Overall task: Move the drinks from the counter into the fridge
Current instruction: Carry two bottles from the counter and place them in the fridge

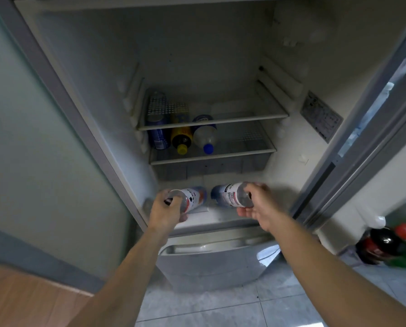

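Fridge (221,55) stood open over tiled floor (280,303); we noted three bottles (181,138) shelved, left hand (166,208) and right hand (258,206) each gripping a clear bottle (230,195).

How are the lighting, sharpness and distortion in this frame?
Head view: the fridge interior is dim and unlit; wide-angle bending curves its walls and door edges; both hands and their bottles are slightly soft; the soda bottles at the lower right edge are clearly blurred.

Pale grey floor tiles (221,308) fill the bottom centre of the frame. A strip of wooden flooring (27,300) runs across the lower left. A pale green wall (20,138) takes up the left side. Dim, cool light.
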Available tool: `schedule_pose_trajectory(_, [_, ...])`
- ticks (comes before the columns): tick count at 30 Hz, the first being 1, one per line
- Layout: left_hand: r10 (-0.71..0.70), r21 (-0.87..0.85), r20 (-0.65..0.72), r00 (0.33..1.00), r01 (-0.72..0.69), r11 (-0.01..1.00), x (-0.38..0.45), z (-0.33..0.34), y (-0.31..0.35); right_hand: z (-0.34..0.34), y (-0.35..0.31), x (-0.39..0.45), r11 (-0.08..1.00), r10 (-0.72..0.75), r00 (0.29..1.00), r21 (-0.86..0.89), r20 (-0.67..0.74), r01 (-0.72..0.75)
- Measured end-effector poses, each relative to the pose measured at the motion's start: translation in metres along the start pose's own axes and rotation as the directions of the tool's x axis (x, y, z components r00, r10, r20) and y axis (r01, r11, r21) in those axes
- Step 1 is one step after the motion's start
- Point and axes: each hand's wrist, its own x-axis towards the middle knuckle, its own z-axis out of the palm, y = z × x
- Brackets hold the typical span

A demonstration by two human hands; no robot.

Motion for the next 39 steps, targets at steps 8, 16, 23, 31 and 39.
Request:
schedule_pose_trajectory(8, [-0.159, -0.398, 0.315, 0.936, 0.283, 0.873, -0.038, 0.028, -0.057, -0.009, 0.063, -0.025, 0.909, 0.330, 0.929, 0.209, 0.170, -0.361])
schedule_pose_trajectory(16, [-0.198, -0.585, 0.365, 0.910, 0.390, 0.711, -0.057, 0.050, -0.054, -0.024, 0.064, -0.039, 0.877, 0.227, 0.962, 0.398, 0.154, -0.271])
schedule_pose_trajectory(23, [-0.023, -0.601, 0.442, 0.897, 0.316, 0.734, -0.060, 0.104, -0.005, -0.045, 0.022, -0.033, 0.921, -0.141, 0.990, 0.365, -0.010, 0.135])
schedule_pose_trajectory(31, [0.016, -0.514, 0.333, 0.943, 0.168, 0.841, -0.010, 0.156, 0.056, -0.039, -0.034, 0.024, 0.967, -0.216, 0.972, 0.114, -0.095, 0.226])
schedule_pose_trajectory(39, [0.302, -0.344, 0.315, 0.900, -0.188, 0.920, 0.033, 0.161, 0.065, -0.020, -0.051, 0.068, 0.955, -0.292, 0.952, 0.024, -0.088, 0.295])
